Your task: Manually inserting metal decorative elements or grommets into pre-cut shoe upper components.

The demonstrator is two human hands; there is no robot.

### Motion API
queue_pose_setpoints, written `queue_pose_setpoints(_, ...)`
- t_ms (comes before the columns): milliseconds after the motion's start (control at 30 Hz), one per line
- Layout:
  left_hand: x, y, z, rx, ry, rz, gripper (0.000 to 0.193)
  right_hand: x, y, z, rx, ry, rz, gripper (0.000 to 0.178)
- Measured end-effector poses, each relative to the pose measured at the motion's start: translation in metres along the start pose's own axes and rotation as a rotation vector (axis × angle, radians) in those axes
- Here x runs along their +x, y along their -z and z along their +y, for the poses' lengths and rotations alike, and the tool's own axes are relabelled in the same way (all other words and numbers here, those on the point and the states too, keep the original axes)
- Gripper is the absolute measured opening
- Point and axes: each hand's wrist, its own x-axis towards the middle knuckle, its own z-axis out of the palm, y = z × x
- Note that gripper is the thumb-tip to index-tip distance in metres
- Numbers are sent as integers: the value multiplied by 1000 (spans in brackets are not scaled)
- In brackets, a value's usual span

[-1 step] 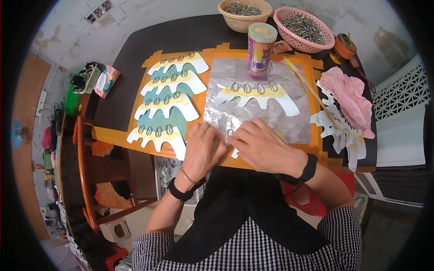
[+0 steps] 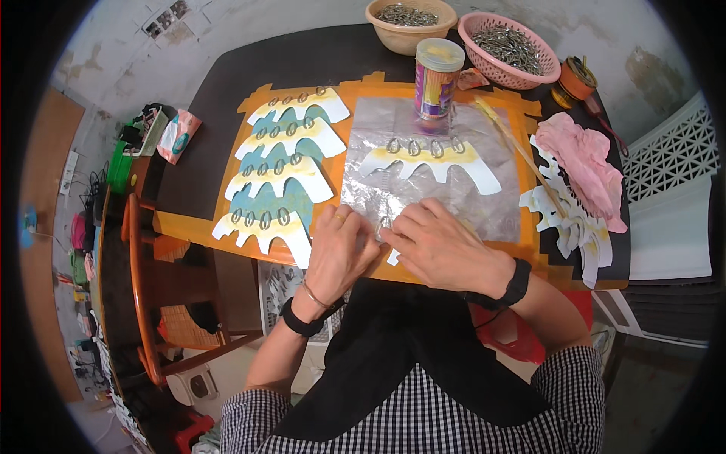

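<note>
Left hand (image 2: 339, 253), right hand (image 2: 442, 246): fingers curled, pinching small metal ring (image 2: 383, 225) over foil sheet (image 2: 393, 189); ring light, stiff, slippery — grip by rim.

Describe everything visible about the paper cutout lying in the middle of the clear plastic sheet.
The paper cutout is a flat, wide piece with a scalloped lower edge and pointed ends, white with a yellow band along its upper part. Four small oval metal rings sit in a row along its top. It lies flat on the clear plastic sheet, which covers the orange board, just in front of the cylindrical tin. Neither the left hand nor the right hand touches it; both work nearer the board's near edge.
</note>
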Motion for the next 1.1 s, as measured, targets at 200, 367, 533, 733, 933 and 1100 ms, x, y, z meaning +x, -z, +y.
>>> queue_pose_setpoints(200,1,8,-2,-76,73,-84,20,-3,1,-2,-43,11,-35,36)
queue_pose_setpoints(367,9,9,1,-73,106,-86,18,-2,-1,-2,-52,23,-2,26)
queue_pose_setpoints(533,15,11,3,-37,128,-144,22,-2,2,-3,-51,14,-41,21)
queue_pose_setpoints(733,15,11,-1,-64,138,-183,16,-3,0,-6,-54,1,5,25)
queue_pose_setpoints(933,9,4,5,-18,113,-94,12,-3,1,-7,-49,-22,-13,24)
queue_pose_setpoints(1100,2,-2,11,76,90,8,14,-2,2,-8,-40,-32,-6,20)
